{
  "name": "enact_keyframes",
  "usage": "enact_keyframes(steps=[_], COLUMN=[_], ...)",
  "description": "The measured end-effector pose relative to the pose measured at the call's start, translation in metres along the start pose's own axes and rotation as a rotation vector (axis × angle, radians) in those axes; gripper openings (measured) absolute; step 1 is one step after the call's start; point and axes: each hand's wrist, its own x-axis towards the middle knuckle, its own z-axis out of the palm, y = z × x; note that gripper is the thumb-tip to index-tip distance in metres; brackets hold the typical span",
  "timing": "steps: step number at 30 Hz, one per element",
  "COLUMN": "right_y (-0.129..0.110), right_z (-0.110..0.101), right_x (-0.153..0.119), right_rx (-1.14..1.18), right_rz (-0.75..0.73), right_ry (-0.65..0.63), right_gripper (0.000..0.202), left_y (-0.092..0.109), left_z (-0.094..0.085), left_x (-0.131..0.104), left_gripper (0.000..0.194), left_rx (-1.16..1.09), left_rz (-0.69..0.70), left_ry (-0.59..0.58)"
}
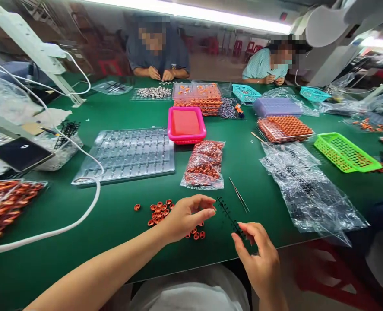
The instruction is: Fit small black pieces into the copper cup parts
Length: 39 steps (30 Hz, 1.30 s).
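A thin black toothed strip (pixel 226 213) slants over the green table between my hands. My right hand (pixel 255 250) has thumb and fingers closed around its lower end. My left hand (pixel 191 216) is at the strip's upper end, thumb and fingertips apart with a gap between them, and nothing shows in its grasp. Small copper-coloured cups (pixel 159 211) lie loose left of my left hand, and several more are beneath it. Metal tweezers (pixel 239 195) rest on the table just beyond the strip. A clear bag of copper-coloured cups (pixel 204 166) lies farther back.
A clear compartment tray (pixel 133 151) and white cable (pixel 96 201) are at left. Behind the bag stands a pink basket (pixel 187 125). Plastic bags (pixel 308 185) and a green basket (pixel 346 153) lie right. Two people sit across the table (pixel 113 263).
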Motion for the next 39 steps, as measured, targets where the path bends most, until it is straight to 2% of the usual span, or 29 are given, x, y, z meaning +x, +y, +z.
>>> enact_keyframes(steps=[5, 7, 9, 11, 13, 18, 21, 24, 26, 29, 31, 35, 39], right_y=[-0.002, -0.003, -0.003, -0.002, 0.001, 0.007, 0.009, 0.011, 0.013, 0.013, 0.011, 0.007, 0.009], right_z=[-0.001, 0.0, 0.003, 0.005, 0.007, 0.006, 0.007, 0.008, 0.008, 0.009, 0.009, 0.011, 0.017], right_x=[0.011, 0.017, 0.022, 0.027, 0.03, 0.031, 0.029, 0.024, 0.02, 0.016, 0.015, 0.015, 0.015], right_rx=[0.007, 0.054, 0.097, 0.12, 0.134, 0.152, 0.127, 0.154, 0.223, 0.413, 0.541, 0.679, 0.744], right_rz=[-0.07, -0.164, -0.25, -0.29, -0.297, -0.295, -0.265, -0.15, 0.017, 0.305, 0.44, 0.592, 0.654], right_ry=[0.042, 0.033, 0.002, -0.044, -0.073, -0.06, -0.037, -0.019, 0.002, 0.033, 0.031, 0.029, 0.046], right_gripper=[0.029, 0.037, 0.044, 0.047, 0.047, 0.044, 0.044, 0.045, 0.039, 0.02, 0.013, 0.017, 0.019], left_y=[0.003, 0.005, 0.004, 0.002, 0.0, -0.003, -0.001, 0.001, 0.002, 0.004, 0.005, 0.006, 0.002], left_z=[-0.009, -0.008, -0.005, -0.002, 0.001, 0.006, 0.011, 0.017, 0.021, 0.028, 0.032, 0.037, 0.04], left_x=[0.007, 0.008, 0.008, 0.007, 0.007, 0.009, 0.01, 0.011, 0.011, 0.008, 0.005, 0.0, -0.002], left_gripper=[0.043, 0.046, 0.049, 0.052, 0.053, 0.043, 0.042, 0.046, 0.049, 0.05, 0.047, 0.043, 0.042], left_rx=[-0.31, -0.439, -0.536, -0.613, -0.661, -0.673, -0.646, -0.576, -0.518, -0.437, -0.375, -0.289, -0.238], left_rz=[-0.16, -0.274, -0.374, -0.426, -0.435, -0.467, -0.453, -0.397, -0.354, -0.29, -0.251, -0.201, -0.176], left_ry=[0.022, -0.088, -0.267, -0.417, -0.486, -0.491, -0.41, -0.288, -0.224, -0.153, -0.127, -0.102, -0.093])
